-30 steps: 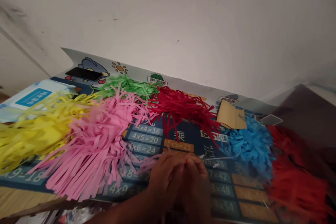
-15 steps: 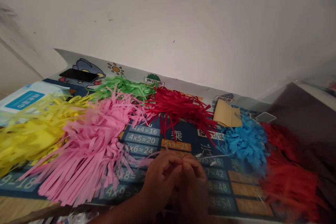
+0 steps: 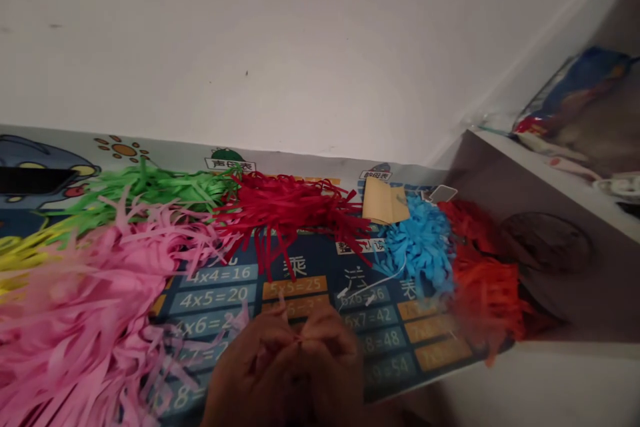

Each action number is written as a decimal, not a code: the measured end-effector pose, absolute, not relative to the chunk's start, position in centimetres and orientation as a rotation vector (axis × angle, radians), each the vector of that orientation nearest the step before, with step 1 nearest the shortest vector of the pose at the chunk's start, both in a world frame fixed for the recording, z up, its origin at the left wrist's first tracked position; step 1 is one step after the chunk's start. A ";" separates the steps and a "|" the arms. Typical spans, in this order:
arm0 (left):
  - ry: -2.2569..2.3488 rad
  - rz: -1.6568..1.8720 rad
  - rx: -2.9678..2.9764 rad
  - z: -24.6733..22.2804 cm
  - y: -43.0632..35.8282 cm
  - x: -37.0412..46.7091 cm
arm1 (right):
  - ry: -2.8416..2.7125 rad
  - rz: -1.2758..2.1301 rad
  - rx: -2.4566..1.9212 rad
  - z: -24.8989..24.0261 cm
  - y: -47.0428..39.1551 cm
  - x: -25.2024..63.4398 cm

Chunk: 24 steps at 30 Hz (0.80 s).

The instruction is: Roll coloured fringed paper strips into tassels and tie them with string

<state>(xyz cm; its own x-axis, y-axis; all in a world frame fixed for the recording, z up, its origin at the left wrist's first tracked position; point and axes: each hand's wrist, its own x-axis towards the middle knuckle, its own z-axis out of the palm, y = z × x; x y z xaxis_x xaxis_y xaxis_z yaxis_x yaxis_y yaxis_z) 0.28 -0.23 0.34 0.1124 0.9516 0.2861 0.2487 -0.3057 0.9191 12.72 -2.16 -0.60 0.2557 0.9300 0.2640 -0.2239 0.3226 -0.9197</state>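
Observation:
My left hand (image 3: 257, 363) and my right hand (image 3: 333, 353) meet at the fingertips, low in the middle of the view. Both are closed in a pinch around a thin pink strip (image 3: 283, 307), whose ends poke out above and left of the fingers. To the left spreads a large bundle of pink paper strips (image 3: 100, 307). Behind my hands lies a dark red bundle (image 3: 290, 207), and to the right a blue bundle (image 3: 420, 240). The palms and the lower part of the hands are dark and blurred.
A printed mat (image 3: 215, 297) covers the table. Green strips (image 3: 160, 190) and yellow strips (image 3: 25, 250) lie at the left, near a black phone (image 3: 35, 180). Tan paper (image 3: 383, 201), orange-red strips (image 3: 487, 293) and a dark box (image 3: 550, 240) stand at the right.
The view has turned to the right, so the bundles appear further left and more of the box shows. My hands stay together, still pinching.

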 end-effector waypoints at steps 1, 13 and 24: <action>1.208 1.208 1.621 0.6 -0.1 0.1 | -1.028 0.947 -0.879 -0.3 -2.1 13.1; 1.041 0.877 0.614 2.2 -0.8 -1.9 | -1.877 0.418 -1.610 -3.1 14.0 29.1; 1.229 0.998 1.392 1.6 -0.5 -3.2 | -1.831 0.355 -1.762 -1.4 13.9 29.9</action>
